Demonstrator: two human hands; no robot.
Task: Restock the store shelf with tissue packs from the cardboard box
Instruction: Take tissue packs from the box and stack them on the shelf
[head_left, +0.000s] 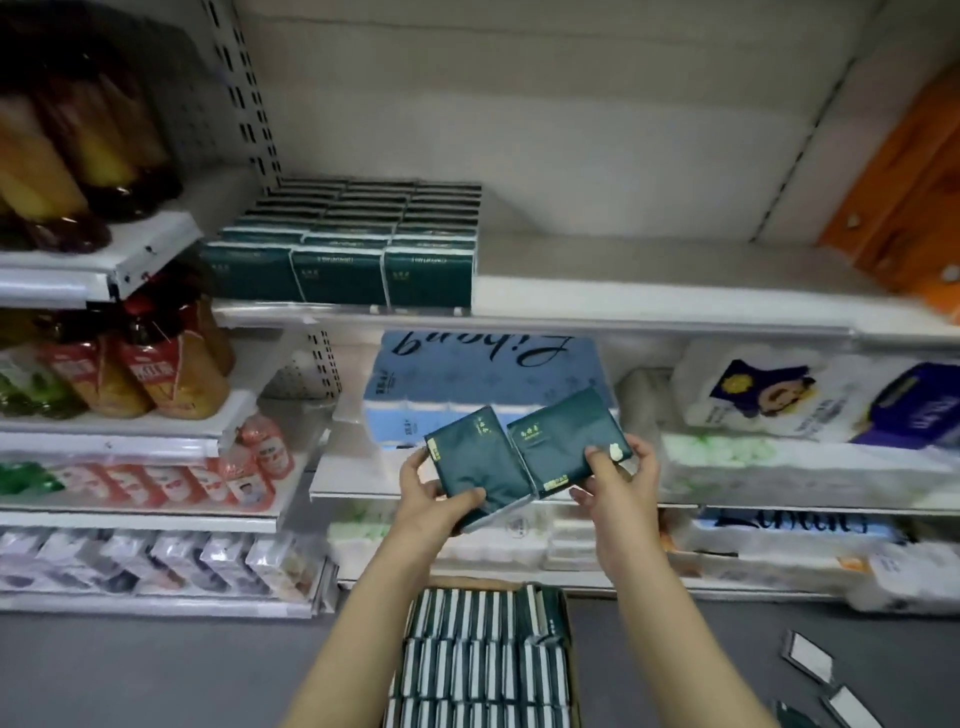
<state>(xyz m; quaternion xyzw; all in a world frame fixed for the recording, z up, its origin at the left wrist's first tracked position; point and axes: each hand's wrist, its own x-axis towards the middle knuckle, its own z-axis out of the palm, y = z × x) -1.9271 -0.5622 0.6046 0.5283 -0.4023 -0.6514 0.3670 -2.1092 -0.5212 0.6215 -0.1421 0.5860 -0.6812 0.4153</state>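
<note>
At far left, bottled drinks (156, 374) stand on their own shelves, no part of this job. Next comes the stocked block of tissue packs (343, 249), dark green, 3 across at the front, filling the left end of the upper shelf (649, 270). The bare stretch to its right runs as far as the orange packages (904, 171).

Lower and nearer, the left hand (436, 499) grips 1 green pack (467, 467), thumb on its face and fingers curled beneath. The right hand (618, 483) pinches a 2nd pack (561, 441) at its near right corner. The 2 touch along their inner edges, faces tilted up, long axes running away from the person toward the shelf.

The cardboard box (457, 581) sits on the floor under the forearms, filled with rows of packs on edge.

The free slot lies above both hands, just right of the stocked block, so the right hand looks the nearer. Each pack probably needs turning to match the row.
</note>
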